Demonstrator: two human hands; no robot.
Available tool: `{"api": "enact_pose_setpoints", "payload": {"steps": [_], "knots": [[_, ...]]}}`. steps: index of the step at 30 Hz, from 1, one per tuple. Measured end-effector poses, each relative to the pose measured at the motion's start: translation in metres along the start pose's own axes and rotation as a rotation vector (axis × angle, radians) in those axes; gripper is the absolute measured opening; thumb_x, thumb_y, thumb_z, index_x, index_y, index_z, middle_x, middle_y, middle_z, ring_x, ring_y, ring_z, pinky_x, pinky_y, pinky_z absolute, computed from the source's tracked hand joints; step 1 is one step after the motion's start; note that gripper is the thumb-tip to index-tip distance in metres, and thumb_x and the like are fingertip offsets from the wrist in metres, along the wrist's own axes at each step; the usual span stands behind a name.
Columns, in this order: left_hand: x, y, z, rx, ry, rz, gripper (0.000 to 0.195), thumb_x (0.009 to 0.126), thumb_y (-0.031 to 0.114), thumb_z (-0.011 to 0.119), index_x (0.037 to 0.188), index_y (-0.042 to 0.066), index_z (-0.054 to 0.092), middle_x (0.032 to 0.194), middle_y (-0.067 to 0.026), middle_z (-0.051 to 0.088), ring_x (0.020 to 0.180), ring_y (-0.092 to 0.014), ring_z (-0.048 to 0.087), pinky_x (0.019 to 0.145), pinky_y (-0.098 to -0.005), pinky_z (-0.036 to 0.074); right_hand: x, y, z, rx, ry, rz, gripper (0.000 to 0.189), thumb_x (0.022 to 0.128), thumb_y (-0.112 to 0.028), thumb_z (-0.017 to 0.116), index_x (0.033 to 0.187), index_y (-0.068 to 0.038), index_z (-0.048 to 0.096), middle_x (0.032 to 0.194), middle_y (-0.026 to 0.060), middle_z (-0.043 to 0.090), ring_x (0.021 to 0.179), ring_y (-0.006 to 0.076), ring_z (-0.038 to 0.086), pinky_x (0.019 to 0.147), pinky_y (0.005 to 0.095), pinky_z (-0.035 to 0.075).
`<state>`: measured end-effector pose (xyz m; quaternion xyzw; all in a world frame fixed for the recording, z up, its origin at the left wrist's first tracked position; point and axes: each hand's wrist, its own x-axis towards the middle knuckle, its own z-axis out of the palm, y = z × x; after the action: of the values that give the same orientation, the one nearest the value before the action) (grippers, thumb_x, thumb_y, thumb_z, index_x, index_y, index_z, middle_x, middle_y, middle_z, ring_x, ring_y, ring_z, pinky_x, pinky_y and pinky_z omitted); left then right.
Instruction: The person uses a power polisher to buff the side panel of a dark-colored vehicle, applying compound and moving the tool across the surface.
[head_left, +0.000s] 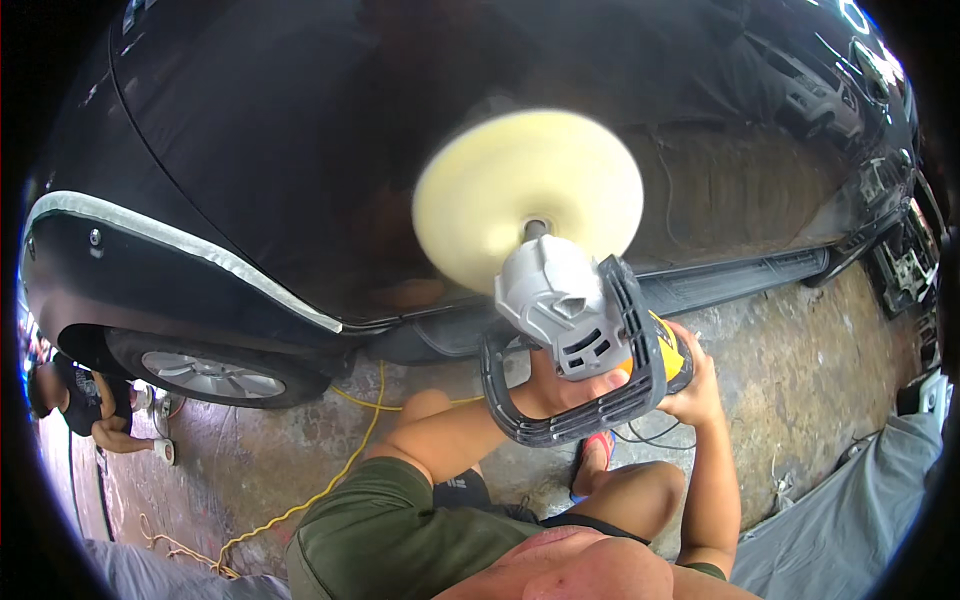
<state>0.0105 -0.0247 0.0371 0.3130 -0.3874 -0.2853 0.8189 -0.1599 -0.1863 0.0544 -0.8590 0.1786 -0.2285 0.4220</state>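
Note:
A rotary polisher (562, 300) with a grey metal gear head, a yellow body and a black D-shaped handle is held before a dark car's door panel (300, 150). Its round pale yellow pad (529, 180) faces the glossy paint and is blurred as if spinning; how firmly it touches cannot be told. My left hand (574, 386) grips the tool beneath the gear head, partly hidden by the handle. Around the rear of the yellow body closes my right hand (697, 382). White tape (187, 244) lines the edge above the black wheel-arch trim.
The side step (735, 281) runs low along the car, and a wheel (214, 375) stands at left. A yellow cord (330, 487) crosses the stained concrete floor. Another person (86, 397) crouches at far left. Grey sheeting (847, 502) hangs at lower right, near a dark cable.

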Motion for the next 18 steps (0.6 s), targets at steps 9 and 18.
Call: {"api": "enact_pose_setpoints", "payload": {"steps": [9, 18], "knots": [[-0.017, -0.042, 0.005, 0.002, -0.017, -0.142, 0.051, 0.084, 0.003, 0.079, 0.129, 0.002, 0.053, 0.119, -0.0081, 0.065, 0.110, -0.017, 0.064, 0.093, -0.0347, 0.054, -0.023, 0.018, -0.027, -0.048, 0.033, 0.058, 0.092, 0.054, -0.022, 0.096, 0.135, -0.002, 0.057, 0.116, 0.0144, 0.074, 0.113, 0.0237, 0.070, 0.101, 0.0381, 0.053], [0.101, 0.016, 0.079, -0.075, -0.143, 0.275, 0.052, 0.077, -0.007, 0.080, 0.125, -0.003, 0.059, 0.123, -0.0119, 0.066, 0.113, -0.020, 0.067, 0.094, -0.0361, 0.057, 0.016, -0.047, -0.086, -0.023, 0.197, 0.005, 0.096, 0.052, -0.023, 0.096, 0.134, 0.005, 0.056, 0.122, 0.0129, 0.069, 0.117, 0.0204, 0.063, 0.107, 0.0361, 0.045]]}}
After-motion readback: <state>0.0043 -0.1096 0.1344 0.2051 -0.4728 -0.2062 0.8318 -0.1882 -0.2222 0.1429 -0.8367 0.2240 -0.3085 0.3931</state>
